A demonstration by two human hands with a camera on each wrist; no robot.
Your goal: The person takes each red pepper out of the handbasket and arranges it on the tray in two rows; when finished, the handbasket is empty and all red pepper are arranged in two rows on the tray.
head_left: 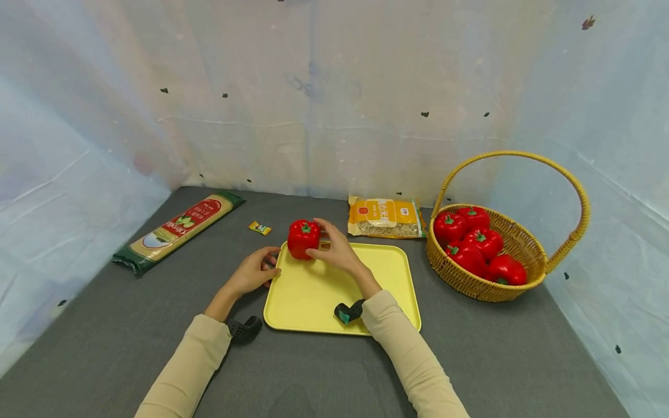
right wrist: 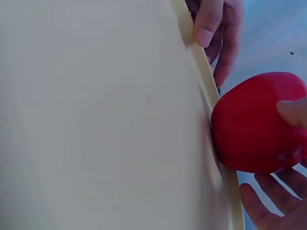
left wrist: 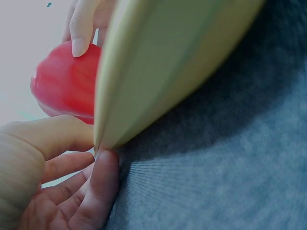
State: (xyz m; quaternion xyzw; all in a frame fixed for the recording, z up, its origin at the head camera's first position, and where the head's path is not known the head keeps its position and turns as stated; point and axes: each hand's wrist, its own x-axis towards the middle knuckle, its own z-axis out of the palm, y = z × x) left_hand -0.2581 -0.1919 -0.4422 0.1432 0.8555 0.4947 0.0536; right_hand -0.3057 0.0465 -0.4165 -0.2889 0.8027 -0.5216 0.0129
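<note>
A yellow tray (head_left: 308,299) lies on the grey cloth in front of me. My left hand (head_left: 252,272) pinches its left rim, the thumb on one side and a finger on the other, as the left wrist view shows. At the tray's far left corner is a red bell pepper (head_left: 302,241) with a green stem. My right hand (head_left: 338,251) holds that pepper from the right, thumb on the near side and fingers behind. In the right wrist view the pepper (right wrist: 256,122) sits against the tray's rim (right wrist: 206,84); whether it rests on the tray I cannot tell.
To the right stands a wicker basket (head_left: 453,280) with a tall handle and several red bell peppers (head_left: 483,241). Behind the tray lies an orange grain bag (head_left: 385,217). A long noodle packet (head_left: 180,229) and a small yellow wrapped sweet (head_left: 259,228) lie at the left.
</note>
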